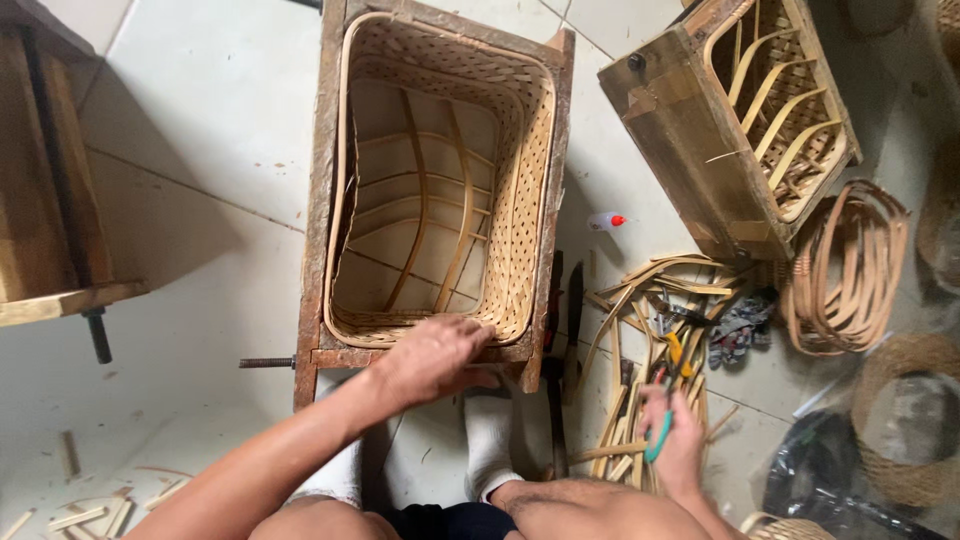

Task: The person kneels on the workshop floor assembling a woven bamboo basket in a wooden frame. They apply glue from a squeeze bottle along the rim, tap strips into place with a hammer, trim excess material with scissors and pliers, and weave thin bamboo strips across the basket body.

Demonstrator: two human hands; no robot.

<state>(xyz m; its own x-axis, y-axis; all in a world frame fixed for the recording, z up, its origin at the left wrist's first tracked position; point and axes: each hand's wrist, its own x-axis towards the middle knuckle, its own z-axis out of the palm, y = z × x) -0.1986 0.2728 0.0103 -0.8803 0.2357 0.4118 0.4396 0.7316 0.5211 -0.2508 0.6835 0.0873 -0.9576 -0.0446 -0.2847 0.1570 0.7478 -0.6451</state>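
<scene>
Basket: half-woven rattan basket (pixel 440 180) sits snug inside a rough wooden mold frame (pixel 322 200) on the tiled floor (pixel 200 120), open side facing up at the camera
Left hand (pixel 430 355): lies palm down over the near rim of the basket and frame, fingers curled on the edge, nothing else in it
Right hand (pixel 672 440): closed around the teal handle of what looks like small snips (pixel 662 425), hovering over a pile of cane strips (pixel 640 400)
Handling: I'd guess it's light, walls springy, loose weave easy to crush, so grab the stiff rim or the frame, not the lattice sides
Nearby: second frame with a basket (pixel 740 120) tipped over to the right, coils of cane (pixel 845 270), small glue bottle (pixel 605 221), long knife (pixel 573 320) right beside the frame
</scene>
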